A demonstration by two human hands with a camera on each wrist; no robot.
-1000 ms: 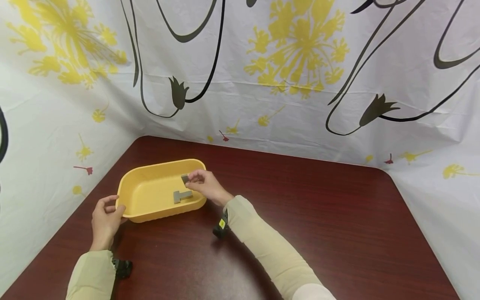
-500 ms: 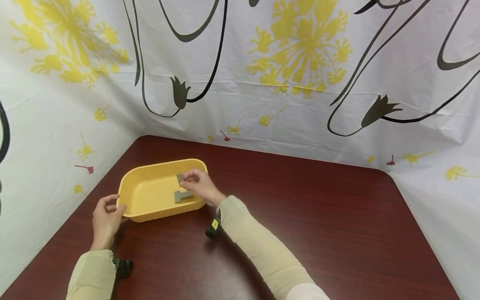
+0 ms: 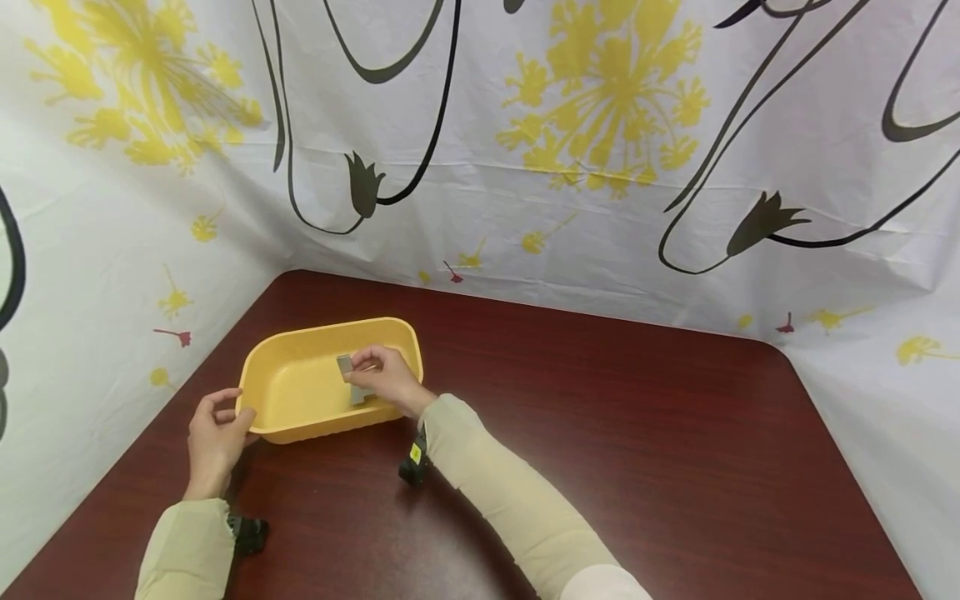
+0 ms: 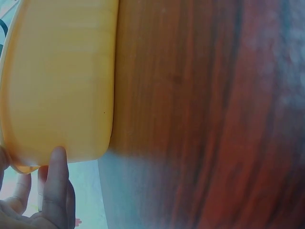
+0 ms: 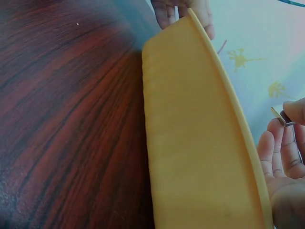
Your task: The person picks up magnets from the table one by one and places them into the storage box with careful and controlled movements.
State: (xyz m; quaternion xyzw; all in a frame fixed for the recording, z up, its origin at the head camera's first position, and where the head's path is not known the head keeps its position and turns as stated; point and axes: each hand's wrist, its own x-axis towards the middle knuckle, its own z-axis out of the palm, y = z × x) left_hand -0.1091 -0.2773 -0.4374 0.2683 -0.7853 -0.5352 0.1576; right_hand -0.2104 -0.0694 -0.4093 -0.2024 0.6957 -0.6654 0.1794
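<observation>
A yellow plastic tray [image 3: 294, 402] with rounded corners sits on the table's left part. At its left end my left hand [image 3: 213, 443] grips the rim, thumb on the near side; in the left wrist view fingers [image 4: 58, 183] lie against the tray's end. Over the tray's right half, my right hand [image 3: 390, 382] pinches a small flat grey metal piece [image 3: 344, 366]. The right wrist view has this piece [image 5: 282, 118] between thumb and fingertips, with a bent edge. Below that hand a grey T-shaped piece [image 3: 357, 395] lies in the tray, partly hidden by the hand.
The dark red wood-grain table [image 3: 600, 417] stretches far to the right of the tray. White cloth [image 3: 480, 217] printed with yellow and dark flowers hangs behind and along the left side. Each wrist carries a small black camera [image 3: 413, 463].
My right hand has moved left over the tray with the grey metal piece, and now covers part of the T-shaped piece. The left hand keeps its grip on the rim.
</observation>
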